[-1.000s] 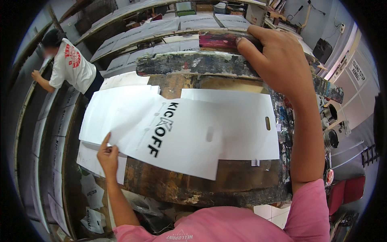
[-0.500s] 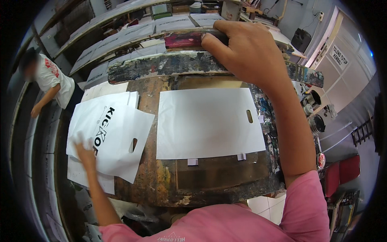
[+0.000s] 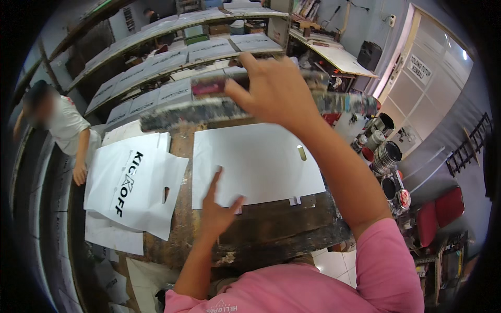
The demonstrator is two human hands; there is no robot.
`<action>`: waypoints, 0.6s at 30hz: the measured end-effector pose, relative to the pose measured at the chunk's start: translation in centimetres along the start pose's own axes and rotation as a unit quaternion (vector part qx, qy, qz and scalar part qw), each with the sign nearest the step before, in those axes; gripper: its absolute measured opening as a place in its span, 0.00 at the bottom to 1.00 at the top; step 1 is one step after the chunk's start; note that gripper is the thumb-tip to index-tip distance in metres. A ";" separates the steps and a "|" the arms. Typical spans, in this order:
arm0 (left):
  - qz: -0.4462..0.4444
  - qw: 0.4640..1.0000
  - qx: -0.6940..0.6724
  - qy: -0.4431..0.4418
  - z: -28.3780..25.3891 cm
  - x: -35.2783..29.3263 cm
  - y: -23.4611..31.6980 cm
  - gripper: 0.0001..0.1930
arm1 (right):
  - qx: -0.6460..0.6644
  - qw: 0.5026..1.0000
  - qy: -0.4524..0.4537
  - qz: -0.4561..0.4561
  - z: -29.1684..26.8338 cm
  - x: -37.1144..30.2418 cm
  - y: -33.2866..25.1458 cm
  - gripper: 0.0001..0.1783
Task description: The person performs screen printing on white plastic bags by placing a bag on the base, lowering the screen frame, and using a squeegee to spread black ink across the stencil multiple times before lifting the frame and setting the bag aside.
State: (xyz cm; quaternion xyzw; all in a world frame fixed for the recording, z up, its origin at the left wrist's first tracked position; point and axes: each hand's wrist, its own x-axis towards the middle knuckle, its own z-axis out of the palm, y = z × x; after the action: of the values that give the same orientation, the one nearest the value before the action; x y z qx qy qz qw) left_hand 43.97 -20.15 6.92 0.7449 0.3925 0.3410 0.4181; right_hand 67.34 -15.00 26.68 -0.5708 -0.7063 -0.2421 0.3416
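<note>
A blank white plastic bag [image 3: 255, 161] with a cut-out handle lies flat on the stained wooden worktable [image 3: 182, 229]. Over its lower left edge hovers my left hand [image 3: 216, 208], fingers spread and holding nothing; whether it touches the bag I cannot tell. My right hand [image 3: 284, 91] reaches across to the far side, its thumb and fingers around a paint-stained wooden frame [image 3: 209, 86]. The hand is slightly blurred and hides part of that frame. Left of the blank bag rests a stack of white bags, with a black-printed bag [image 3: 133, 182] on top.
A long paint-crusted bar [image 3: 172, 119] crosses the table's far side. Racks of printed bags [image 3: 151, 68] stand beyond. At the left a person [image 3: 68, 125] in a white shirt stands close by. Paint cans [image 3: 385, 156] and a red chair [image 3: 443, 211] are at the right.
My left hand has moved right, from the printed bag to the blank one. My right hand keeps its place on the frame. The view has shifted, and the person at the left has moved.
</note>
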 end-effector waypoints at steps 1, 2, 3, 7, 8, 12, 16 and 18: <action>0.009 0.976 -0.212 0.050 -2.4 0.0 1.1 0.57 | 0.014 0.998 -0.056 0.009 -0.2 -1.2 -0.1 0.31; 0.064 0.896 -0.430 0.095 -4.7 -0.8 2.2 0.60 | -0.010 0.998 -0.061 0.011 -0.2 -3.7 -1.9 0.33; -0.001 0.850 -0.516 0.103 -5.9 -1.9 2.8 0.61 | -0.041 0.996 -0.072 0.012 -0.3 -6.6 -3.6 0.34; -0.162 0.784 -0.586 0.122 -5.4 -6.8 0.3 0.63 | 0.003 0.963 -0.270 -0.004 1.0 -15.4 -4.5 0.25; -0.239 0.809 -0.518 0.139 -4.3 -7.7 -1.3 0.63 | 0.029 0.964 -0.263 -0.007 1.9 -17.4 -4.2 0.23; -0.292 0.811 -0.500 0.090 -2.8 -10.1 -8.7 0.65 | 0.121 0.915 -0.378 0.074 4.8 -23.2 -4.3 0.21; -0.361 0.778 -0.502 0.111 -1.5 -10.8 -12.5 0.65 | 0.099 0.914 -0.385 0.082 7.2 -26.8 -5.8 0.20; -0.385 0.772 -0.487 0.134 -1.1 -10.8 -12.8 0.64 | 0.116 0.930 -0.344 0.058 8.4 -27.8 -5.5 0.23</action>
State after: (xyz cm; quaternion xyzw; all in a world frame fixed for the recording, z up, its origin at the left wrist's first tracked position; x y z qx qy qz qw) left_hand 34.22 -24.80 -5.93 0.1751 0.4796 0.3932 0.7647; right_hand 63.44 -27.96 0.40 -0.6151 -0.7696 0.0728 0.1551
